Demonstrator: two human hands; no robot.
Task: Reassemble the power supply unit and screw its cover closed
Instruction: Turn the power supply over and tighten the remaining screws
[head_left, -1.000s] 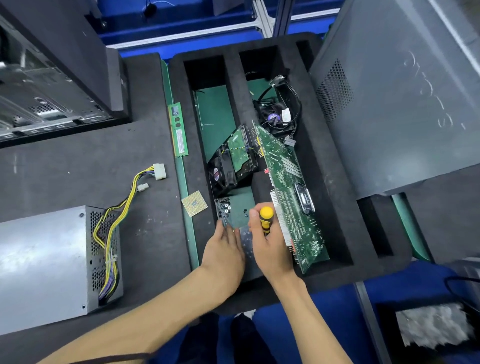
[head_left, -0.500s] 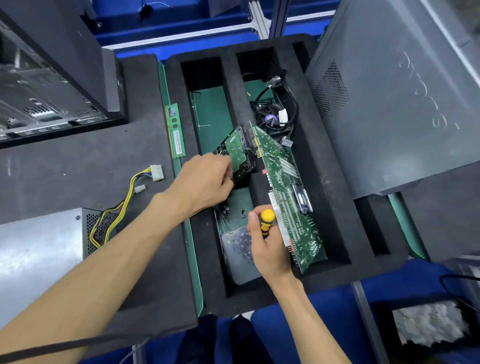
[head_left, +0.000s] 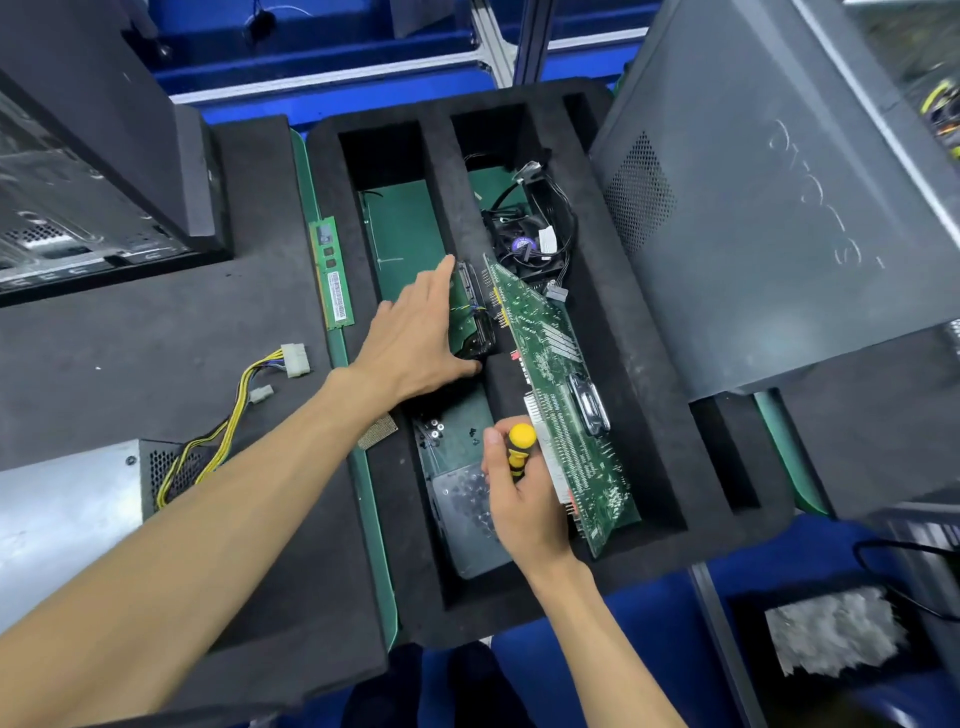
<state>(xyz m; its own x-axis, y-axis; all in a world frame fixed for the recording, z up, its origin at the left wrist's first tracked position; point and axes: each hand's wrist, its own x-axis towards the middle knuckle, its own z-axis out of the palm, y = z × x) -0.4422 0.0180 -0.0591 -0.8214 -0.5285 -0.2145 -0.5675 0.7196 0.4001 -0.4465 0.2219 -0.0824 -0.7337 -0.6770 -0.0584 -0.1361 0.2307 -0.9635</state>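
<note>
Since the earlier frame, left hand (head_left: 415, 343) has uncurled; fingers straight, flat on the hard drive (head_left: 475, 317) in the foam tray (head_left: 649, 364). Right hand (head_left: 524, 499) grips a yellow-handled screwdriver (head_left: 519, 447). Silver power supply (head_left: 67, 509), vented end trailing yellow cables (head_left: 228, 415), lies far left on the mat (head_left: 156, 338).

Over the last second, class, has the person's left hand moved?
Yes. The left hand went from beside the yellow-handled screwdriver farther up the black foam tray, onto the hard drive.
</note>
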